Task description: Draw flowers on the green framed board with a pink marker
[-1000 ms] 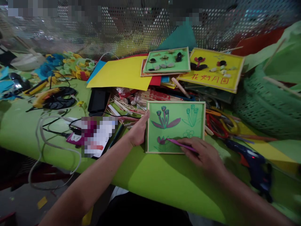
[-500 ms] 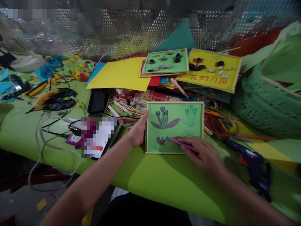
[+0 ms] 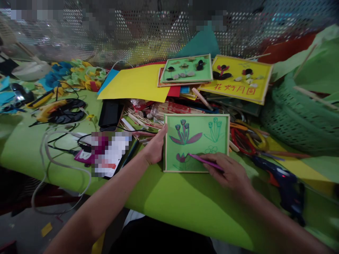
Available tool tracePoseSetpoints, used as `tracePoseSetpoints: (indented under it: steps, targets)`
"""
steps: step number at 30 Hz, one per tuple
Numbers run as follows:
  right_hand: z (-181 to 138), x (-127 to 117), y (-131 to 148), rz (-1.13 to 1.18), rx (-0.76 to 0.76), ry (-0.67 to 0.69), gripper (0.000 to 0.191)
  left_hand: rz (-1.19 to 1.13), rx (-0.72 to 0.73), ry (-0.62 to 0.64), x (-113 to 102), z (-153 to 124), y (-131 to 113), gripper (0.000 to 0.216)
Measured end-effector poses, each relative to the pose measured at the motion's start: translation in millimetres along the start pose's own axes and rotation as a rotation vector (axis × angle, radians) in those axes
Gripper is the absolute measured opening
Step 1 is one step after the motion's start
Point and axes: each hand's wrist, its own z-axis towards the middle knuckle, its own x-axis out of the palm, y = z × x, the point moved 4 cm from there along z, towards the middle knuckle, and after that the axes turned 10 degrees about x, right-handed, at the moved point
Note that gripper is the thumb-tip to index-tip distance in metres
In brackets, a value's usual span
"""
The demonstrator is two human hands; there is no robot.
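A wood-framed green picture [image 3: 203, 132] with drawn flowers lies on the green table [image 3: 185, 204] in front of me. My left hand [image 3: 155, 147] rests against its left edge, thumb up along the frame, fingers flat and apart. My right hand [image 3: 230, 173] is closed on a purple pencil [image 3: 205, 161]. The pencil's tip touches a purple flower in the picture's lower left part.
Two finished framed pictures, green [image 3: 188, 68] and yellow [image 3: 239, 78], lie behind, with yellow paper [image 3: 135, 84]. Wooden sticks [image 3: 143, 120], red scissors [image 3: 242, 139], a blue glue gun [image 3: 287, 185], a green basket [image 3: 299, 116], a yellow glue gun [image 3: 50, 109] and cables [image 3: 53, 155] surround the picture.
The pencil tip has shifted slightly upward on the lower-left flower. My left hand stays on the frame's edge.
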Motion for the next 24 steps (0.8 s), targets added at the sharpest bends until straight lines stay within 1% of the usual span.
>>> tracePoseSetpoints:
  steps: [7,11,17,21,24]
  targets:
    - [-1.6,3.0,1.3,0.015,-0.030,0.037,0.021,-0.030,0.015,0.020,-1.4,1.4,0.9,0.059]
    - [-1.0,2.9,3.3,0.003,-0.043,0.042,0.020,-0.052,-0.020,0.026,-5.3,2.3,4.0,0.062]
    - [-0.6,1.1,2.2,0.005,-0.036,0.016,0.021,-0.033,0.000,-0.016,-3.5,1.4,1.5,0.058]
    - [-1.6,1.4,0.5,-0.009,-0.019,0.008,0.021,-0.035,0.011,0.011,-1.2,1.0,0.2,0.058]
    - [-2.4,2.3,1.6,-0.015,-0.036,0.018,0.019,-0.045,0.004,0.036,-2.8,1.5,1.5,0.058]
